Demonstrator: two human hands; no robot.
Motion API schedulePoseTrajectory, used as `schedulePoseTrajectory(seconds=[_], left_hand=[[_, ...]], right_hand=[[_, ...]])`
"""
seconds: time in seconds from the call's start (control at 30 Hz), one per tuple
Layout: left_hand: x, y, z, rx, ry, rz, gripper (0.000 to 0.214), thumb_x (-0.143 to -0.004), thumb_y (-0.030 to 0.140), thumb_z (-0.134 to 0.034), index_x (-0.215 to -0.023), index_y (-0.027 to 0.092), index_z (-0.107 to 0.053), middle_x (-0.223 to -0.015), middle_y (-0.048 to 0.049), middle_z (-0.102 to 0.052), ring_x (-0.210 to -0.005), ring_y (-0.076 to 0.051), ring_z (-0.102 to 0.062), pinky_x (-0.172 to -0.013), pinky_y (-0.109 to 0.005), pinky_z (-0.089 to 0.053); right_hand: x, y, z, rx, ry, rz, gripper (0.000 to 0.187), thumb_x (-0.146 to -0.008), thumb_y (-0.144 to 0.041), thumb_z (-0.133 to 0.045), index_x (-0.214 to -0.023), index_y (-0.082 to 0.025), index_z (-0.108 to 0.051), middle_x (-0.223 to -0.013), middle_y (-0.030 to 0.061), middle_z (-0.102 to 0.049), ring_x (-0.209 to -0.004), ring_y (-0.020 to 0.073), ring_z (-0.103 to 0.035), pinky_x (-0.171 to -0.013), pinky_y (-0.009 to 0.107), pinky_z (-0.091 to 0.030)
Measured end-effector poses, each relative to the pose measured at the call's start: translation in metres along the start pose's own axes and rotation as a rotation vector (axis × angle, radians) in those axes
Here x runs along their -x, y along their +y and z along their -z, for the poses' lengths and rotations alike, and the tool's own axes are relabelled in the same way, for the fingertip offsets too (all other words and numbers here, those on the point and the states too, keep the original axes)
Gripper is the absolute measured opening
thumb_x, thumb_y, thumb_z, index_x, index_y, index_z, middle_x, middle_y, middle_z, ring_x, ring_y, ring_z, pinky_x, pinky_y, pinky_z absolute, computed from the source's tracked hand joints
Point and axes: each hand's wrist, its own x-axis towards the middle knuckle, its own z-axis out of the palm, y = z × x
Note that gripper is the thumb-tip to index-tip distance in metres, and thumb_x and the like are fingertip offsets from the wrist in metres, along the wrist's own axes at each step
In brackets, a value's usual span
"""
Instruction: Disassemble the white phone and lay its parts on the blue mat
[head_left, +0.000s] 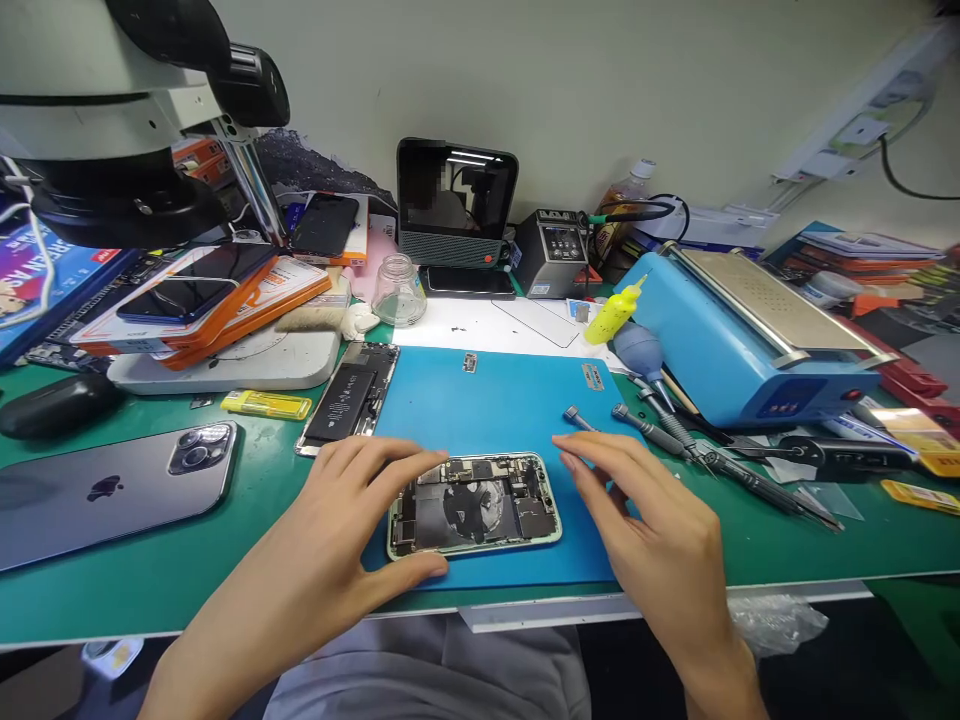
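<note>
From where I stand, the opened phone [475, 507] lies flat on the near part of the blue mat [427, 400], probably there for a soft, grippy base. The left hand [330, 520] arches over its left end, grip spread across the frame, thumb at the near edge, forefinger at the far, seemingly steadying it. The right hand [660, 520] hangs over the mat's right side, thumb and forefinger drawn together; whether they pinch anything, I can't tell. Screwdrivers [652, 432] lie by the mat's right edge, likely for easy reach.
</note>
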Motion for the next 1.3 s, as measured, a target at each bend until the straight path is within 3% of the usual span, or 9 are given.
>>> schedulePoseTrajectory(seconds=[0.17, 0.37, 0.87, 1.3], left_hand=[[0.000, -0.001, -0.001, -0.001, 0.009, -0.024, 0.061, -0.103, 0.052, -0.076, -0.157, 0.042, -0.049, -0.144, -0.0025, -0.064, -0.132, -0.031, -0.058, -0.112, -0.046, -0.042], [0.001, -0.002, -0.002, 0.011, -0.002, -0.020, 0.062, -0.103, 0.050, -0.076, -0.158, 0.042, -0.047, -0.142, -0.0013, -0.064, -0.132, -0.030, -0.056, -0.113, -0.044, -0.040], [0.000, 0.000, 0.000, 0.042, -0.038, -0.029, 0.063, -0.107, 0.048, -0.072, -0.161, 0.040, -0.040, -0.144, -0.0003, -0.059, -0.136, -0.028, -0.049, -0.116, -0.040, -0.030], [-0.002, 0.000, 0.002, 0.062, -0.027, -0.045, 0.064, -0.106, 0.047, -0.074, -0.160, 0.040, -0.040, -0.142, 0.0011, -0.060, -0.134, -0.026, -0.050, -0.115, -0.040, -0.030]], right_hand=[[-0.030, -0.002, 0.002, 0.100, -0.192, 0.240, 0.014, -0.109, -0.017, -0.065, -0.115, -0.021, -0.077, -0.111, 0.0024, -0.085, -0.103, 0.0199, -0.079, -0.101, 0.036, -0.057], [-0.047, 0.004, 0.001, 0.167, -0.402, 0.446, 0.014, -0.108, -0.014, -0.064, -0.109, -0.019, -0.077, -0.101, 0.0019, -0.083, -0.089, 0.0185, -0.076, -0.085, 0.033, -0.053], [-0.054, 0.003, 0.005, 0.241, -0.412, 0.615, 0.018, -0.108, -0.009, -0.059, -0.106, -0.015, -0.076, -0.097, 0.0039, -0.081, -0.081, 0.0189, -0.072, -0.074, 0.035, -0.047], [-0.050, -0.005, 0.005, 0.400, -0.397, 0.764, 0.023, -0.104, -0.001, -0.055, -0.110, -0.010, -0.076, -0.098, 0.0104, -0.080, -0.084, 0.0239, -0.072, -0.077, 0.039, -0.050]])
